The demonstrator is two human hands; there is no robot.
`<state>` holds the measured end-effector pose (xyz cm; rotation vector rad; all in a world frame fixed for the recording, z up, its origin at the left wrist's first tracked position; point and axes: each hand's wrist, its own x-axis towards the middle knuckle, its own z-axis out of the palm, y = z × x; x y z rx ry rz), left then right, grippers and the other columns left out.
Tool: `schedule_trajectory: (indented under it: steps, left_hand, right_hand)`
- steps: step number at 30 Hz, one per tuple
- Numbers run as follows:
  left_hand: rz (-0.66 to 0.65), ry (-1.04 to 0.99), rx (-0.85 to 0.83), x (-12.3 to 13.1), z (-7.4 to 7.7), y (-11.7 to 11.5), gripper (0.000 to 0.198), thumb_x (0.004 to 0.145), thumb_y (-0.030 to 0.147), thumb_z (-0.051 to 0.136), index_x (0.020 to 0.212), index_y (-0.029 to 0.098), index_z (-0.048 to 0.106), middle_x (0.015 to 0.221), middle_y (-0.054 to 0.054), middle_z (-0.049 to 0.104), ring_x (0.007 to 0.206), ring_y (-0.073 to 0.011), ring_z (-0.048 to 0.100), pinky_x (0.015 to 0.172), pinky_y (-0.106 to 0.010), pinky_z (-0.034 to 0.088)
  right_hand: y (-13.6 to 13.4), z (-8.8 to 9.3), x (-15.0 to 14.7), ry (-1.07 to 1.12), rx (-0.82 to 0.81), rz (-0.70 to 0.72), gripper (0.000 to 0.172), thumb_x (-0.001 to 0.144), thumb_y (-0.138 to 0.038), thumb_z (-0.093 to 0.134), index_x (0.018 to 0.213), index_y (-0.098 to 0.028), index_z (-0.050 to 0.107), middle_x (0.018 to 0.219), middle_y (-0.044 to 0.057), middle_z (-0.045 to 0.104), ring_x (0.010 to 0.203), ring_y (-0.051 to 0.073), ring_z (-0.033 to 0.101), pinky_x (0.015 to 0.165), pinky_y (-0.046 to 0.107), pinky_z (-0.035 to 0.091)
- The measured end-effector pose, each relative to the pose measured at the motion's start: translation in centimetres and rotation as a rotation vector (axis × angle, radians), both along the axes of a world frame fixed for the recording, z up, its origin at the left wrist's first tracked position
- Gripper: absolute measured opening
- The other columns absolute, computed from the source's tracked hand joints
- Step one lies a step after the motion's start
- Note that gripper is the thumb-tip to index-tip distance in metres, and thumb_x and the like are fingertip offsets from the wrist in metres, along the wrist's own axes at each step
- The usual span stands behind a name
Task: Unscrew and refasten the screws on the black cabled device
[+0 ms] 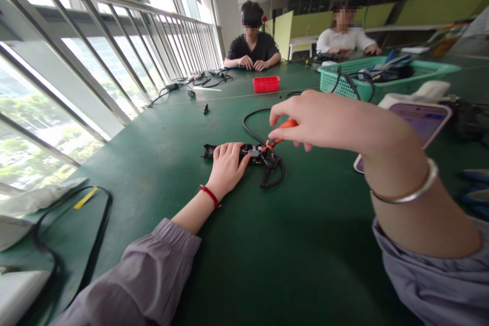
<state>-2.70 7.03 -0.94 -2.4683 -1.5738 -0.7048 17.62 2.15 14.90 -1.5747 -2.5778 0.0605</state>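
On the green table lies an opened black device housing (208, 151) with small wires and a grey part inside. My left hand (228, 163) is wrapped over its middle, pressing it against the table. In my right hand (305, 119) is an orange and black screwdriver (273, 141), gripped from above and tilted. Its tip points into the housing near the wires; whether it sits on a screw is too small to tell. A black cable (283, 170) loops round the housing's right end.
A red tray (266, 84) stands farther back, with a green basket (328, 84) of cables and tools to its right. A phone (420, 119) leans on a stand at the right. Two people sit across the table. A black strap (101, 229) lies at left.
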Motion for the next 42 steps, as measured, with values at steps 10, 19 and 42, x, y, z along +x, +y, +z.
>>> schedule_trajectory:
  steps: [10, 19, 42]
  left_hand:
    - [0.006, 0.016, 0.004, 0.1, 0.1, -0.1, 0.037, 0.094, 0.041, 0.033, 0.116, 0.015, 0.049, 0.114, -0.011, 0.058, 0.110, -0.0260, 0.045, 0.100, -0.042, 0.030]
    - [0.007, 0.013, 0.009, 0.0, -0.1, 0.0, 0.038, 0.094, 0.042, 0.034, 0.116, 0.015, 0.049, 0.114, -0.010, 0.058, 0.110, -0.0256, 0.045, 0.100, -0.042, 0.030]
    - [0.003, 0.008, 0.024, -0.1, -0.1, 0.0, 0.039, 0.091, 0.045, 0.041, 0.115, 0.015, 0.050, 0.113, -0.010, 0.058, 0.109, -0.0263, 0.046, 0.099, -0.042, 0.031]
  right_hand:
    - [-0.2, 0.4, -0.2, -0.036, 0.095, 0.077, 0.024, 0.080, -0.028, 0.051, 0.100, -0.021, 0.063, 0.076, 0.004, 0.066, 0.061, 0.015, 0.056, 0.055, 0.027, 0.030]
    - [0.1, 0.0, -0.4, -0.043, 0.002, 0.009, 0.026, 0.086, -0.033, 0.043, 0.096, -0.021, 0.063, 0.066, 0.002, 0.063, 0.054, 0.014, 0.053, 0.054, 0.027, 0.030]
    - [-0.1, 0.3, -0.7, 0.001, 0.057, 0.027, 0.027, 0.082, -0.036, 0.047, 0.085, -0.021, 0.069, 0.078, 0.004, 0.068, 0.062, 0.016, 0.057, 0.056, 0.029, 0.033]
